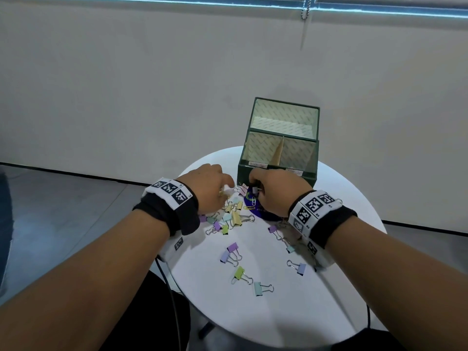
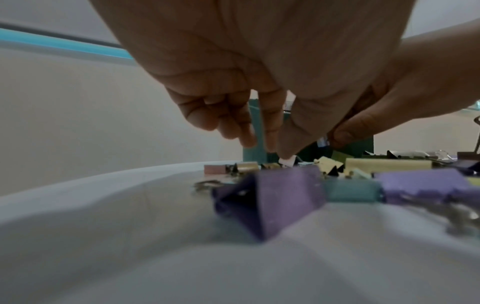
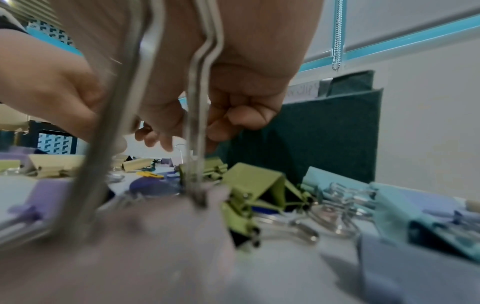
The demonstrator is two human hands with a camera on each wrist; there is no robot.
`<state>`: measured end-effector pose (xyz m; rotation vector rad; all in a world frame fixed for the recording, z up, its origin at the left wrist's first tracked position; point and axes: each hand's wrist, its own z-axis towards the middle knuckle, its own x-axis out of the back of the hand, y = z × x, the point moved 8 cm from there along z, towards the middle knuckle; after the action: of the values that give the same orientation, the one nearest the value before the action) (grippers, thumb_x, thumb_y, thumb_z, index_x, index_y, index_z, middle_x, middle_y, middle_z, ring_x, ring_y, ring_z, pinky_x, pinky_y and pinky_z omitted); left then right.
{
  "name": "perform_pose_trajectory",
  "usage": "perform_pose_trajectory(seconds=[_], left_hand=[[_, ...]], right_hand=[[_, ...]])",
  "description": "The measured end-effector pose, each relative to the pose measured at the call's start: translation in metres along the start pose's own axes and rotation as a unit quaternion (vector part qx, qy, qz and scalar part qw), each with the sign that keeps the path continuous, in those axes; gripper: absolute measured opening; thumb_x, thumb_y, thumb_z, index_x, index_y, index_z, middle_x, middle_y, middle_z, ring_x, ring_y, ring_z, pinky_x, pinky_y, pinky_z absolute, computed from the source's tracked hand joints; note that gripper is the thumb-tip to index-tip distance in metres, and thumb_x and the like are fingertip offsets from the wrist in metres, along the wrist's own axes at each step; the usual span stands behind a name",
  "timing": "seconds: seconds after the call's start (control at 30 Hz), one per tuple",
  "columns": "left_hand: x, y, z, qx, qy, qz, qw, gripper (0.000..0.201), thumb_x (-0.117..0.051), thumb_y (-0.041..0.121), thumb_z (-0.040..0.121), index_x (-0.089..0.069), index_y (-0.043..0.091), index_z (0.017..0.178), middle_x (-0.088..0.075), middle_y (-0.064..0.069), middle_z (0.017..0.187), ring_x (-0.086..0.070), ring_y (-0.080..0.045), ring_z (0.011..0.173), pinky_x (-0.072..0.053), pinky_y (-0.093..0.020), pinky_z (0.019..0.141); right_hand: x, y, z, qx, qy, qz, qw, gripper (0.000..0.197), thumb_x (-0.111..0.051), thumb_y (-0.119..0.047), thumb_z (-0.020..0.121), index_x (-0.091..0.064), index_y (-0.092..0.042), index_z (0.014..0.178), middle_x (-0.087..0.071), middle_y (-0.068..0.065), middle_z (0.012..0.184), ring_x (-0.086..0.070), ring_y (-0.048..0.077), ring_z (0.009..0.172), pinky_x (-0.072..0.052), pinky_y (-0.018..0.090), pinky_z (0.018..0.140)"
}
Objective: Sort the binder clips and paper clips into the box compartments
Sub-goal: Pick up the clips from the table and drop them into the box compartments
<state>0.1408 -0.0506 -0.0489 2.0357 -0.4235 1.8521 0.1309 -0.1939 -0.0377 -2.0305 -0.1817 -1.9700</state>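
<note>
The picking stage of the sort is in hand: nothing can be seen in the compartments of the green box [image 1: 277,173], though their floors are partly hidden by its walls, and the clips lie on the white table [image 1: 278,312] in front of it. The binder clips [image 1: 234,215] are heaped just before the box's near wall, with more scattered well away from it toward the table's near edge. A few paper clips [image 1: 250,206] are seen on a dark blue patch close to the box's front wall.

The right hand [image 1: 276,191] is held against the box's near wall, its fingers curled and pinching a small dark item [image 1: 254,190], judged to be a clip; its kind cannot be told. The left hand [image 1: 207,188] is lowered over the heap to the left of the box's front, thumb and forefinger brought together at a pale clip [image 2: 288,160]; whether that clip is truly gripped cannot be told from the wrist view.

Two labels are fixed to the box's front rim, one per front compartment, but they cannot be read. The next move is judged to call for the pinched item to be lifted over the near wall and let go in the matching compartment. Care would be needed so that neighbouring clips are not dragged up by tangled wire handles.
</note>
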Motion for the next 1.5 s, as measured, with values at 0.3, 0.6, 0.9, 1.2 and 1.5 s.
perform_pose_trajectory(seconds=[0.3,0.6,0.9,1.2,1.5], left_hand=[[-0.002,0.001,0.001,0.007,0.002,0.006,1.000,0.022,-0.050,0.037,0.096,-0.071,0.031,0.098,-0.052,0.004,0.111,-0.048,-0.020,0.109,-0.042,-0.033,0.082],[-0.004,0.008,-0.001,-0.025,-0.030,-0.025,0.999,0.033,-0.064,0.034,0.088,-0.064,0.046,0.118,-0.048,0.004,0.112,-0.044,-0.017,0.108,-0.046,-0.036,0.092],[0.010,0.005,-0.008,-0.010,-0.010,0.015,1.000,0.022,-0.053,0.028,0.086,-0.068,0.037,0.099,-0.052,0.013,0.099,-0.054,-0.016,0.101,-0.047,-0.032,0.083],[0.010,-0.003,-0.026,0.054,-0.124,0.029,0.990,0.029,-0.060,0.045,0.077,-0.075,0.022,0.066,-0.071,0.003,0.065,-0.067,-0.016,0.067,-0.057,-0.032,0.067],[0.006,0.003,-0.018,0.057,-0.121,0.040,0.990,0.024,-0.051,0.020,0.084,-0.075,0.016,0.082,-0.072,-0.001,0.082,-0.067,-0.021,0.080,-0.051,-0.025,0.066]], right_hand=[[-0.010,-0.015,-0.004,0.020,-0.028,-0.072,0.997,0.031,-0.055,-0.046,0.089,-0.068,-0.027,0.109,-0.054,-0.003,0.110,-0.058,0.022,0.101,-0.051,0.034,0.079],[-0.017,-0.015,-0.002,0.026,-0.066,-0.019,0.997,0.015,-0.064,-0.039,0.089,-0.068,-0.032,0.102,-0.053,-0.005,0.102,-0.055,0.019,0.093,-0.051,0.034,0.081],[-0.028,-0.014,0.001,0.033,-0.073,-0.026,0.996,0.047,-0.074,-0.021,0.062,-0.062,-0.038,0.104,-0.049,-0.009,0.097,-0.054,0.019,0.092,-0.057,0.038,0.073],[-0.028,-0.025,-0.003,0.068,-0.035,-0.015,0.997,0.007,-0.054,-0.026,0.094,-0.060,-0.026,0.089,-0.057,-0.005,0.095,-0.058,0.018,0.084,-0.052,0.031,0.072],[-0.005,-0.018,-0.002,0.074,-0.048,0.065,0.994,0.010,-0.054,-0.022,0.091,-0.058,-0.024,0.082,-0.062,-0.008,0.076,-0.057,0.014,0.073,-0.048,0.027,0.065]])
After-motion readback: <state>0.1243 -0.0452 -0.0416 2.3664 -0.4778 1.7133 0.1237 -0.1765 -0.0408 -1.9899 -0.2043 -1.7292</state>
